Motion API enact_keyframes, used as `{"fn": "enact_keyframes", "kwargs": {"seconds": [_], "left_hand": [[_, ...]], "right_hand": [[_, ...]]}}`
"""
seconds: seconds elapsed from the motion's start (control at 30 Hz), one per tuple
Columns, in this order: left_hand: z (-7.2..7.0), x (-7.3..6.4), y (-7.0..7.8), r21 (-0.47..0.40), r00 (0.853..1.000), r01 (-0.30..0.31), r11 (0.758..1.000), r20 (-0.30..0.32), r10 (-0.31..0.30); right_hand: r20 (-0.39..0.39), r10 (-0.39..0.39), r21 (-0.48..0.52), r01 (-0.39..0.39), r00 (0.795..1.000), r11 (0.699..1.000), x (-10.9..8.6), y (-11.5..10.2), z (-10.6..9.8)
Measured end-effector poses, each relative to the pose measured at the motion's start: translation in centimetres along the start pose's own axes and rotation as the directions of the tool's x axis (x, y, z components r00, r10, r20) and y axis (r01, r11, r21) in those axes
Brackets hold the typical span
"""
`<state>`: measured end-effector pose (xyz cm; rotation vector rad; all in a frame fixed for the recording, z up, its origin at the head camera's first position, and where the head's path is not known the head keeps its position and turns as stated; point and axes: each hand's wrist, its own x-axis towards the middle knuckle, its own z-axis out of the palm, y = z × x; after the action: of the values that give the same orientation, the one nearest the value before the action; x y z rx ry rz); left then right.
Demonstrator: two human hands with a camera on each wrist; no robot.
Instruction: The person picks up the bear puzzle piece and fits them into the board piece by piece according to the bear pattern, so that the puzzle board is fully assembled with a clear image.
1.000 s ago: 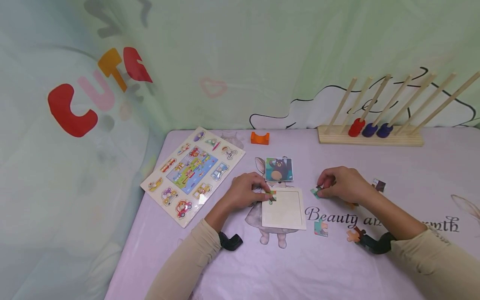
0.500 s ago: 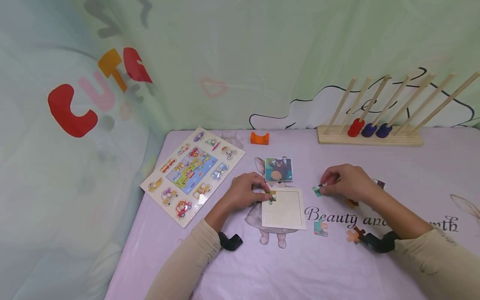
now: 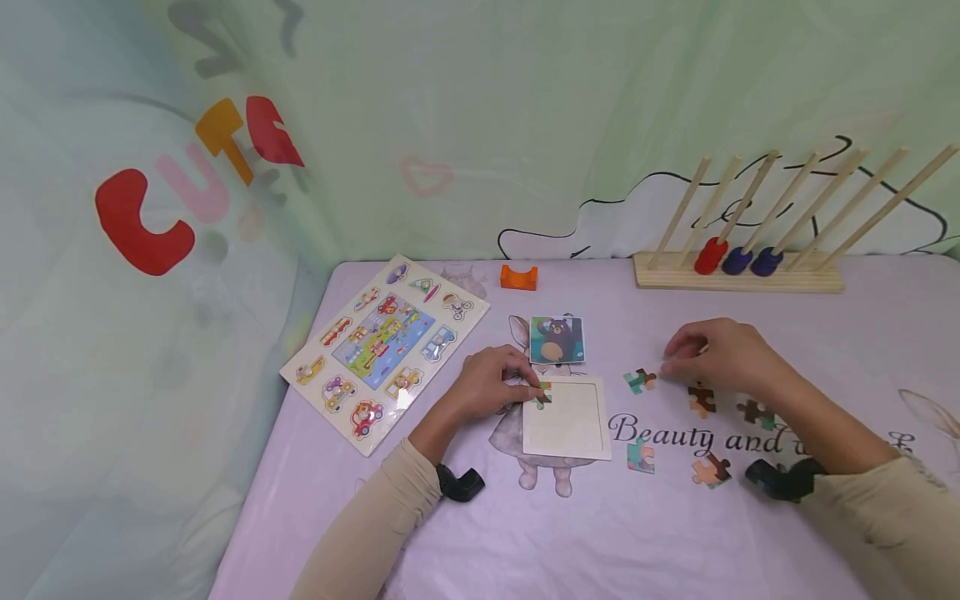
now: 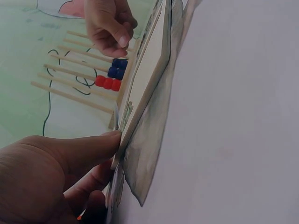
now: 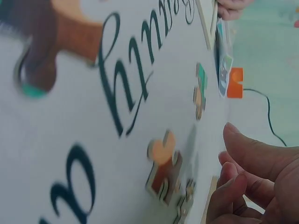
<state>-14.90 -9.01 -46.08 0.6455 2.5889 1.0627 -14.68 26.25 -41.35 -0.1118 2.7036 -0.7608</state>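
Observation:
My left hand [image 3: 491, 383] pinches the upper left corner of a pale wooden puzzle board [image 3: 567, 429]. In the left wrist view its thumb lies at the edge of the board [image 4: 150, 70]. A green and brown puzzle piece [image 3: 545, 395] sits in that corner of the frame. My right hand [image 3: 726, 358] hovers over the cloth with loosely bent fingers and nothing between them. Just left of its fingertips lies a teal and brown puzzle piece [image 3: 639, 382]. In the right wrist view a brown and orange puzzle piece [image 5: 167, 170] lies below the hand [image 5: 261, 182].
More loose pieces lie to the right, including a brown and orange piece [image 3: 702, 401], a peach piece [image 3: 708, 472] and a teal piece [image 3: 641, 457]. A bear picture card [image 3: 557, 339] is behind the board. Farther out are a vehicle puzzle [image 3: 352, 342], an orange block [image 3: 519, 277] and a peg rack [image 3: 738, 282].
My right hand has let go of the teal and brown piece, which now lies on the cloth, and has drawn back to the right. The left hand stays at the board's corner.

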Motion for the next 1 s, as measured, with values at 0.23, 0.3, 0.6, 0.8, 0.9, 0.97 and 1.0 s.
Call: {"fn": "enact_keyframes", "kwargs": {"seconds": [0.23,0.3,0.6,0.8,0.9,0.97,1.0], "left_hand": [[0.0,0.0,0.1,0.002,1.0,0.002,1.0,0.002,-0.002],[0.0,0.0,0.1,0.001,1.0,0.003,1.0,0.002,-0.003],[0.0,0.0,0.0,-0.017,1.0,0.011,1.0,0.003,-0.011],[0.0,0.0,0.0,-0.017,1.0,0.009,1.0,0.003,-0.009],[0.1,0.0,-0.1,-0.014,1.0,0.008,1.0,0.003,-0.008],[0.0,0.0,0.0,-0.013,1.0,0.008,1.0,0.006,-0.008],[0.0,0.0,0.0,-0.014,1.0,0.008,1.0,0.006,-0.007]], "right_hand": [[-0.005,0.012,-0.025,-0.012,1.0,1.0,-0.1,1.3,-1.1],[-0.007,0.026,-0.03,-0.026,1.0,0.999,-0.1,1.6,-1.3],[-0.029,0.046,-0.043,-0.047,0.999,0.998,0.0,3.3,-1.5],[-0.026,0.045,-0.042,-0.046,0.999,0.998,0.1,3.7,-1.5],[-0.032,0.038,-0.044,-0.039,0.999,0.998,0.1,3.7,-1.4],[-0.035,0.036,-0.041,-0.038,0.999,0.998,0.1,3.6,-1.4],[-0.037,0.034,-0.04,-0.036,0.999,0.999,0.1,3.6,-1.4]]}}
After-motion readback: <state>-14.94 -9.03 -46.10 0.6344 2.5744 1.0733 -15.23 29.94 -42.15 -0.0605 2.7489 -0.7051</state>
